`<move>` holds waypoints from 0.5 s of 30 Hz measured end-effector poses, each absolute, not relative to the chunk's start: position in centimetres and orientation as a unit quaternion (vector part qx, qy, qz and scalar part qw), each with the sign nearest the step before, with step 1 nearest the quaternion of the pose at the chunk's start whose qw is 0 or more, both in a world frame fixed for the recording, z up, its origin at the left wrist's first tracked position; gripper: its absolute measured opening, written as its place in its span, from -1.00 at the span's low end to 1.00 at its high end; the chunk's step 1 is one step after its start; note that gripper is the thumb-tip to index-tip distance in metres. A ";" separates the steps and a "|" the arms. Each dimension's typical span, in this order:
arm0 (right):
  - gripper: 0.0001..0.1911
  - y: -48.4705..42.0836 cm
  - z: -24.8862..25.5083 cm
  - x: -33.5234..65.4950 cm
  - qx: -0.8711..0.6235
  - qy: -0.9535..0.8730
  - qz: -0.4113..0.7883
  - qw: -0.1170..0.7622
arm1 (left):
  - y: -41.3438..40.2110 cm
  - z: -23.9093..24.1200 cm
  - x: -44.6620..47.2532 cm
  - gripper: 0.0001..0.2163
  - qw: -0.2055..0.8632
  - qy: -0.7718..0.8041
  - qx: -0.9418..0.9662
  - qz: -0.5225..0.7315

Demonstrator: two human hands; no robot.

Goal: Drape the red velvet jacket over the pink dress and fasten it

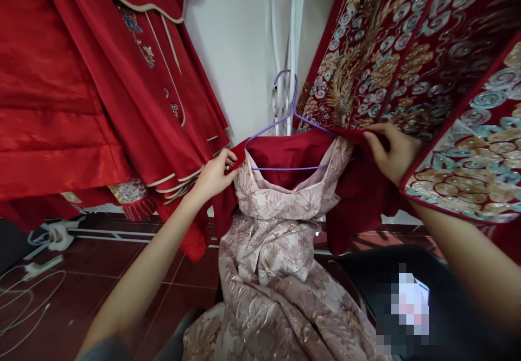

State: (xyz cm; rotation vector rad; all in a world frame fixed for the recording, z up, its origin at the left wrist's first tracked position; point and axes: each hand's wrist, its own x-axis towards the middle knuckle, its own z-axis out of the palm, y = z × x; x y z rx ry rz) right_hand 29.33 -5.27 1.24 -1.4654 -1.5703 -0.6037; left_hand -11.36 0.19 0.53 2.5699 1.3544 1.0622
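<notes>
A dark red garment (353, 209) hangs at the middle of the frame, behind the bodice of a pale pink brocade dress (280, 252), and its shoulders are drawn out sideways between the two hands. The left hand (215, 177), left of centre, has thumb and bent fingers closed around the garment's shoulder edge; the cloth sits between the fingertips, just beside the dress's strap. The right hand (391, 152), right of centre, has the opposite shoulder edge pinched between thumb and fingers at the tips, with a gap left open behind the pinch; its hold lies farther from the dress than the left one. From both holds the red cloth hangs down below the fingers, on either side of the bodice.

A purple hanger (293, 108) rises at upper centre, its arms sloping to the dress's shoulders and its lower bar crossing the neckline. The dress's skirt falls in folds to the bottom of the frame. Red embroidered clothing (163, 100) fills the upper left, and a sequinned red garment (378, 73) the upper right, with a patterned panel (468, 171) overlapping the right forearm near the wrist. White cables (30, 296) lie at lower left.
</notes>
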 end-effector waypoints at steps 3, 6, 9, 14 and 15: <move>-0.70 -4.5 1.9 29.3 -0.663 -0.551 -0.205 0.464 | 0.3 0.3 -11.6 -0.79 0.031 0.434 0.830 0.350; -0.72 -4.0 1.8 29.4 -0.662 -0.554 -0.152 0.481 | 0.4 0.2 -11.6 -0.80 0.041 0.446 0.816 0.366; -0.73 -4.3 1.3 29.3 -0.619 -0.617 -0.082 0.479 | 0.2 0.3 -11.6 -0.77 0.046 0.467 0.797 0.381; -0.65 -6.0 0.8 27.9 -0.607 -0.688 -0.150 0.368 | -0.3 1.1 -11.7 -0.75 0.013 0.494 0.785 0.374; -0.65 -6.3 0.9 27.5 -0.610 -0.692 -0.161 0.352 | -0.5 1.4 -11.5 -0.73 0.009 0.500 0.776 0.384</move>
